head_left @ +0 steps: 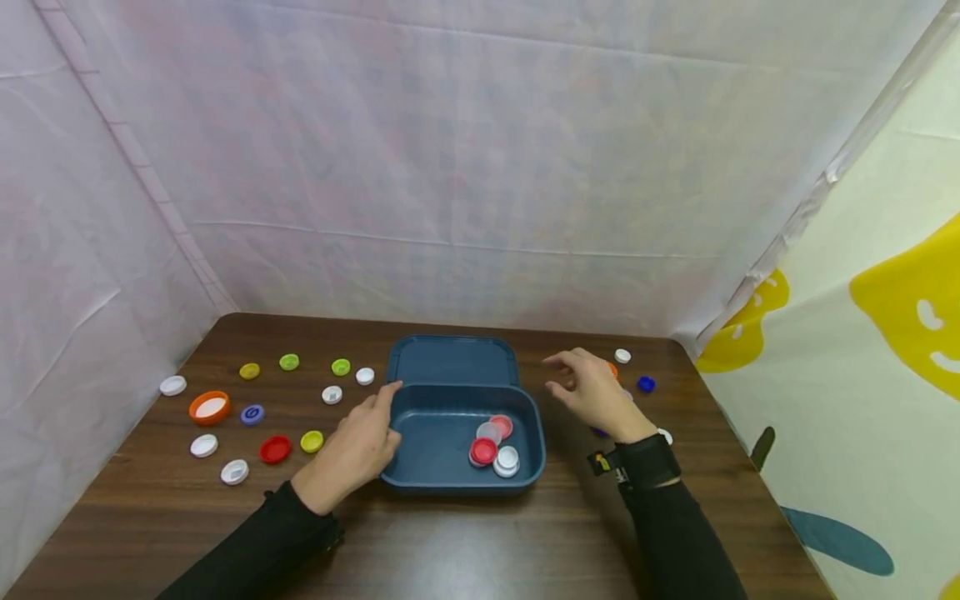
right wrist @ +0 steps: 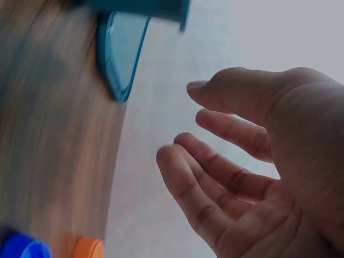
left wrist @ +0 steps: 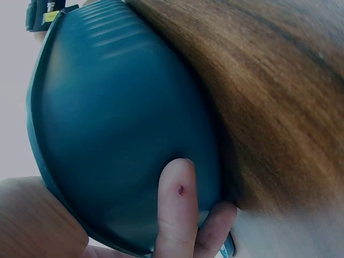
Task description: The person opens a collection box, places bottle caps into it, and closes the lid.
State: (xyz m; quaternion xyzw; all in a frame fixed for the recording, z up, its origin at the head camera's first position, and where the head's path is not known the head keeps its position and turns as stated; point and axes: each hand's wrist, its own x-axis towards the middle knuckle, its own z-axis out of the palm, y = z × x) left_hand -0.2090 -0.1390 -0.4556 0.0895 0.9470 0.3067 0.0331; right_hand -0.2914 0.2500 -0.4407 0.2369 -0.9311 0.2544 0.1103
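A dark blue plastic box (head_left: 435, 433) stands in the middle of the table, with several red, pink, clear and white bottle caps (head_left: 489, 450) lying in its right half. At its left side, my left hand (head_left: 352, 450) holds the rim. Two of that hand's fingers (left wrist: 177, 209) lie against the box's outer wall in the left wrist view. My right hand (head_left: 592, 392) hovers right of the box, fingers loosely bent and apart, nothing between them. Below it in the right wrist view are a blue cap (right wrist: 26, 247) and an orange cap (right wrist: 88, 248).
The blue lid (head_left: 452, 360) lies behind the box. On the left, white, yellow, green, blue and red caps (head_left: 275, 450) are scattered, with a larger orange cap (head_left: 209, 407). A blue cap (head_left: 646, 384) and a white cap (head_left: 622, 356) lie at the right. A white curtain (head_left: 480, 167) hangs behind.
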